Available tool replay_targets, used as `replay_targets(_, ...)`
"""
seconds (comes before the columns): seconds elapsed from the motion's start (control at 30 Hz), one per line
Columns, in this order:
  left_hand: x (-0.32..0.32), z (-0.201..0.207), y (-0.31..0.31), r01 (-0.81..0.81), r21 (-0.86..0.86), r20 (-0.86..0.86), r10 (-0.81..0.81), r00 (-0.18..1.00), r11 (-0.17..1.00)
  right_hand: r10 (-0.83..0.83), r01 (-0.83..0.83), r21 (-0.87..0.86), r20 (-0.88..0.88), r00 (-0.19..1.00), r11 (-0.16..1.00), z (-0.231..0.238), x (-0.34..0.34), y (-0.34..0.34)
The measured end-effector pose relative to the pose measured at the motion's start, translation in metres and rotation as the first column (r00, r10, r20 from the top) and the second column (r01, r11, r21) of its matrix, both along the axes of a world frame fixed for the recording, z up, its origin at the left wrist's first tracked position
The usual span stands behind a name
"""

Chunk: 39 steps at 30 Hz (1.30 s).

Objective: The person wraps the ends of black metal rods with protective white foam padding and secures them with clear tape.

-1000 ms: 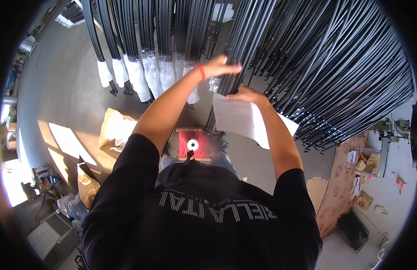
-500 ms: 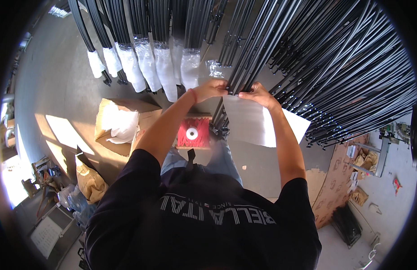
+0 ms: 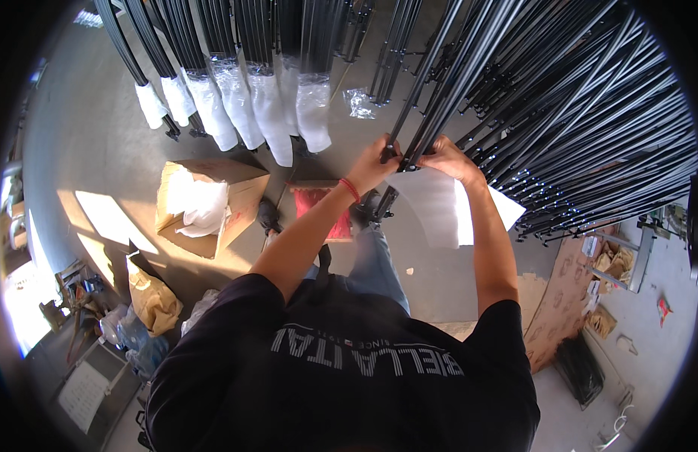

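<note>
Slender black metal rods (image 3: 458,83) come down in a bundle to my two hands. My left hand (image 3: 379,162), a red band at its wrist, has its fingers closed round a rod at the bundle's left side. My right hand (image 3: 448,161) closes at the lower part of the bundle, by the top of a white wrapping sheet (image 3: 432,207). The sheet hangs below it, partly behind my right forearm. Lower rod ends (image 3: 387,203) show beneath my left hand.
Rod bundles with white-wrapped ends (image 3: 270,113) stand ahead on the left. Many bare black rods (image 3: 590,128) lean on the right. An open cardboard box (image 3: 240,197) holds white material. A red-topped low stand (image 3: 315,203) is by my feet; clear plastic film (image 3: 359,103) lies ahead.
A rod at the left now stands apart from the rest of the bundle, with my left hand round it. My left forearm has shifted right, and the white roll on the red-topped stand is hidden.
</note>
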<state>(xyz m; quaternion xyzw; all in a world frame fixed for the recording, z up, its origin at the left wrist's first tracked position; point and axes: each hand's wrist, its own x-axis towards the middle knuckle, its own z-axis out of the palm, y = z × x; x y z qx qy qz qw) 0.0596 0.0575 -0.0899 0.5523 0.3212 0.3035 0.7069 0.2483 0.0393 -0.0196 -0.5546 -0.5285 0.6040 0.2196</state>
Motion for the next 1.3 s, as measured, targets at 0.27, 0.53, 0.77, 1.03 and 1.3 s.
replay_targets(0.27, -0.006, 0.007, 0.010, 0.087, 0.125, -0.028, -0.084, 0.996, 0.988, -0.098, 0.101, 0.022, -0.121, 0.988, 0.995, -0.026, 0.009, -0.011)
replay_targets(0.53, 0.000, 0.018, -0.010, -0.085, 0.154, -0.316, 0.130, 0.940, 0.984, -0.161, 0.176, 0.115, -0.131, 0.978, 0.978, -0.029, -0.007, -0.015)
replay_targets(0.77, -0.008, 0.028, -0.005, -0.067, 0.146, -0.344, 0.115, 0.932, 0.987, -0.330, 0.303, 0.200, 0.116, 0.937, 0.932, -0.014, -0.025, -0.021)
replay_targets(1.03, -0.011, 0.018, 0.008, 0.127, -0.101, -0.077, -0.135, 0.988, 0.987, -0.409, 0.202, 0.433, 0.461, 0.787, 0.878, -0.025, -0.027, -0.040)
replay_targets(1.3, -0.006, 0.017, 0.002, 0.179, -0.055, -0.091, -0.184, 0.979, 0.982, -0.731, 0.574, 0.456, 0.368, 0.574, 0.680, -0.019, -0.067, -0.060)
